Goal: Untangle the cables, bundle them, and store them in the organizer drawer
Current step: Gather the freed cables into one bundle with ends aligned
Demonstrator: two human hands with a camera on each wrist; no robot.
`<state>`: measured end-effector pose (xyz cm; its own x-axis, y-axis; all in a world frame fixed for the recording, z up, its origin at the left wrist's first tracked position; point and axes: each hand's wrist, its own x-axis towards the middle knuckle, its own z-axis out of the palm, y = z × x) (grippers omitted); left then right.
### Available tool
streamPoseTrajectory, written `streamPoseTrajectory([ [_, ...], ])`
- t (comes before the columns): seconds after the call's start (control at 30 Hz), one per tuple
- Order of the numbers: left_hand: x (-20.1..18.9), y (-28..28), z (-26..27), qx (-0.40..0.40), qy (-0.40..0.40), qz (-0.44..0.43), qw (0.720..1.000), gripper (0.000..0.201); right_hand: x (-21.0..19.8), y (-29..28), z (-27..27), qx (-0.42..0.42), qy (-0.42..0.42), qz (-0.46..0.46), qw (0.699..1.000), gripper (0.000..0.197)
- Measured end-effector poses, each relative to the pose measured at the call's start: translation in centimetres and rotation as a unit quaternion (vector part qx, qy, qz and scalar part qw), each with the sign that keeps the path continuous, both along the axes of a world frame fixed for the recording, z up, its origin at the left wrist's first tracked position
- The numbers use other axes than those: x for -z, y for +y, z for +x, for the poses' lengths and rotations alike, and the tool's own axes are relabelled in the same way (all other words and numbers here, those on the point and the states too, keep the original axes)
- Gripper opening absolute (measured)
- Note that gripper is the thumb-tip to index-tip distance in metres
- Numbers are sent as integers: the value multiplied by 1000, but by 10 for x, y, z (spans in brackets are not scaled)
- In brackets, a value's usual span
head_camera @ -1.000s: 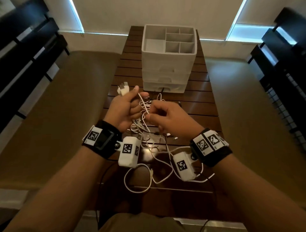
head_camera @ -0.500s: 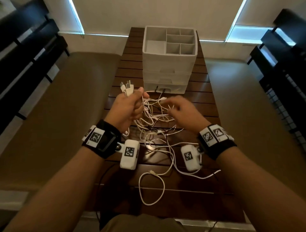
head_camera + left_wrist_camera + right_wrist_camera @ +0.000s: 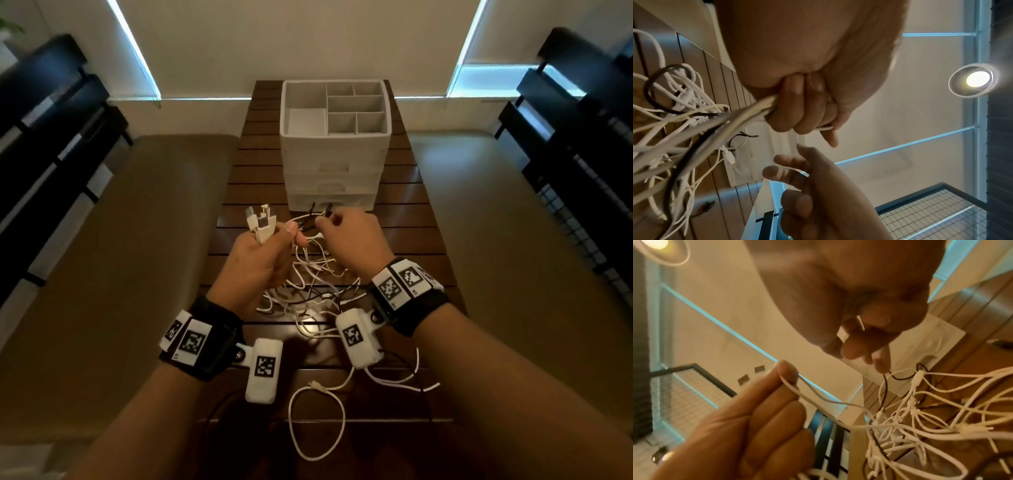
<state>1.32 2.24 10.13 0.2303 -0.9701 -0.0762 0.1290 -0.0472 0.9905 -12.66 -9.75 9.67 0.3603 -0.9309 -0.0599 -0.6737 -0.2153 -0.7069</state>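
Your left hand (image 3: 255, 260) is a closed fist round a bunch of white cable ends; their plugs (image 3: 259, 222) stick up out of the fist toward 12 o'clock, tipped slightly to 11, long axes roughly parallel. From the fist's underside the strands drop toward 5 o'clock into the tangle (image 3: 313, 284), which is mostly white cables with a few black ones, piled on the slatted wooden table (image 3: 404, 222) between your wrists. Your right hand (image 3: 352, 240) sits at 3 o'clock from the left, just beside it, fingers curled, fingertips pinching a thin black cable (image 3: 310, 219) at the top of the tangle; the right wrist view shows that strand hanging down from the fingertips. One white cable (image 3: 317, 421) runs out at 6 o'clock as a loose loop near the table's near edge, plug end pointing to 9. The white organizer (image 3: 334, 150) stands at 12 o'clock, just beyond the hands; whether its three front drawers are fully shut I can't tell.
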Motion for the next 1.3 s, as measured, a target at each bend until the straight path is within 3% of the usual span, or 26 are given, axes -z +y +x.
streamPoseTrajectory([
  [0.07, 1, 0, -5, 13, -14, 6, 1000, 32, -7, 7, 1, -30, -29, 117, 992, 55],
  [0.17, 3, 2, -16, 38, -41, -2, 998, 31, -12, 16, 1, -59, -102, 317, 941, 60],
  [0.27, 12, 9, -24, 88, -78, -7, 993, 30, -3, 15, 2, -79, -151, 382, 908, 49],
  [0.37, 24, 21, -32, 156, -62, 22, 986, 23, -6, 9, 6, -31, -247, 438, 864, 29],
  [0.4, 29, 25, -34, 184, -55, 44, 980, 25, -10, 7, 5, -18, -268, 428, 863, 29],
  [0.47, 35, 31, -36, 212, -34, 95, 972, 21, -17, 4, 2, -10, -267, 355, 896, 28],
  [0.6, 43, 33, -26, 200, 50, 139, 969, 33, -20, 6, -9, -64, -129, 127, 981, 29],
  [0.67, 44, 30, -21, 187, 82, 161, 966, 44, -20, 8, -11, -54, -121, 10, 991, 30],
  [0.73, 42, 27, -15, 143, 130, 172, 966, 50, -25, 11, -12, -52, -213, -50, 974, 26],
  [0.83, 32, 19, -9, 97, 185, 131, 969, 56, -38, 18, -18, -99, -335, -39, 936, 22],
  [0.9, 22, 11, -6, 78, 210, 91, 970, 58, -39, 23, -24, -151, -330, -4, 932, 22],
  [1.0, 7, -6, -6, 67, 228, 36, 971, 55, -28, 34, -31, -229, -248, 25, 941, 22],
  [1.13, -3, -24, -5, -2, 213, 47, 976, 43, -11, 46, -45, -311, -130, 48, 940, 24],
  [1.3, -4, -35, 10, -44, 243, 36, 968, 27, 2, 53, -64, -409, 16, 153, 899, 25],
])
